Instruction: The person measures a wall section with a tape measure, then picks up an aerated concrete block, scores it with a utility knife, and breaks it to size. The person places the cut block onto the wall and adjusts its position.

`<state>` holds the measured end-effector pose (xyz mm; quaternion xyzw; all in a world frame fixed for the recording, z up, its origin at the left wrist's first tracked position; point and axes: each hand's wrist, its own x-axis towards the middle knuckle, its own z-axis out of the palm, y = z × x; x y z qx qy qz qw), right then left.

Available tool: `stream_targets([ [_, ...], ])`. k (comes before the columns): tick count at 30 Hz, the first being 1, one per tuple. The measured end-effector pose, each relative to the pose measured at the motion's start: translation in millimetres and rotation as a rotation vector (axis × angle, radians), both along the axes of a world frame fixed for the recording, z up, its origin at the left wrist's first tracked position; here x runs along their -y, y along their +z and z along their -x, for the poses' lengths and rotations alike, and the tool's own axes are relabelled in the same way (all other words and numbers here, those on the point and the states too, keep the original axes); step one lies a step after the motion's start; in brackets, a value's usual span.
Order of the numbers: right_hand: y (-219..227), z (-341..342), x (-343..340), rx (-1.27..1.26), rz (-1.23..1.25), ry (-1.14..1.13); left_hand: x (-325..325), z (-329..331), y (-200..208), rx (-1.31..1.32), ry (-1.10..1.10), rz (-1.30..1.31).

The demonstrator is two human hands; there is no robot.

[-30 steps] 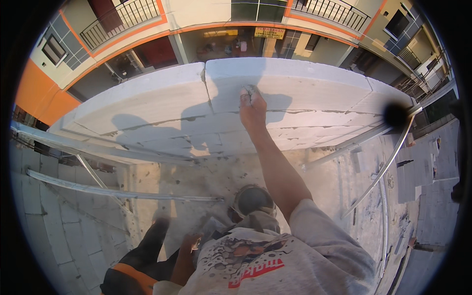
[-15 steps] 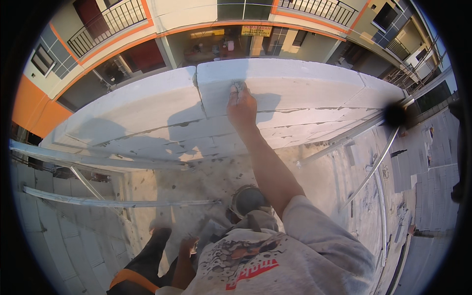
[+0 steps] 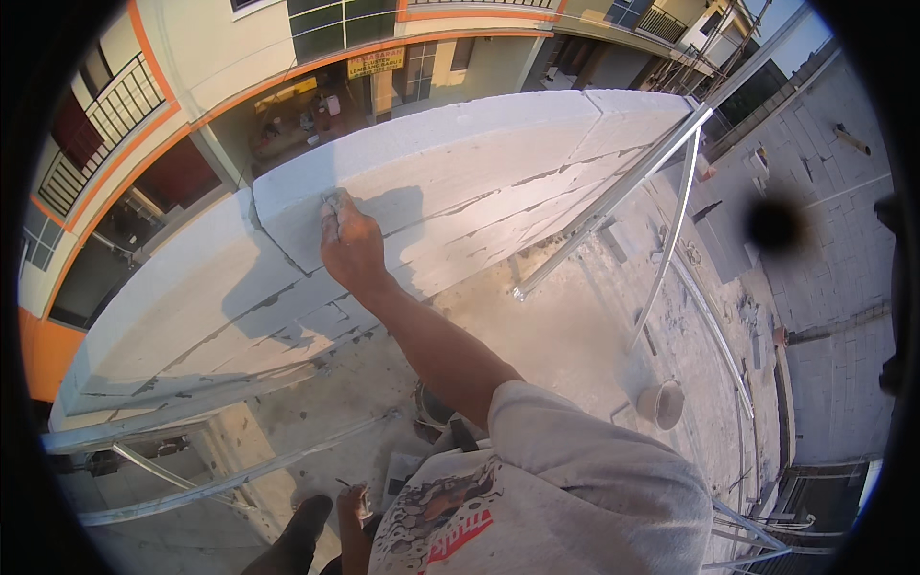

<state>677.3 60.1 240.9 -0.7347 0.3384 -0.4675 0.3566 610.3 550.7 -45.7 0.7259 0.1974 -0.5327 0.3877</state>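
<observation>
Right hand (image 3: pixel 355 251), at ten o'clock: fingers pinched on a grey lump (image 3: pixel 332 213) at the block wall's (image 3: pixel 479 161) upper face. Left hand (image 3: pixel 354 501), at seven: I cannot tell its grip. Metal rail (image 3: pixel 613 200) slants across at two; bucket (image 3: pixel 661 405) on the floor (image 3: pixel 556 335) at four. My forearm (image 3: pixel 436 340) partly hides a dark container (image 3: pixel 434 405) at six.

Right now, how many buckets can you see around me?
2: one bucket on the floor at the right, and a second bucket mostly hidden by the right forearm. More may be hidden.
</observation>
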Motion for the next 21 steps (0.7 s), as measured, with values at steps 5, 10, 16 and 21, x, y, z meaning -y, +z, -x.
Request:
stream_targets([
  [5,12,1,-4,-0.024,0.016,-0.013,9,-7,13,0.022,-0.105,0.049],
  [10,19,2,-4,-0.130,0.043,-0.073,22,-11,22,0.016,-0.107,0.010],
  [16,-86,0,7,-0.144,0.067,-0.060,14,-19,30,0.026,-0.083,-0.108],
  [21,-225,141,-90,-1.195,-0.731,0.094,-4,-28,20,-0.005,-0.109,-0.104],
])
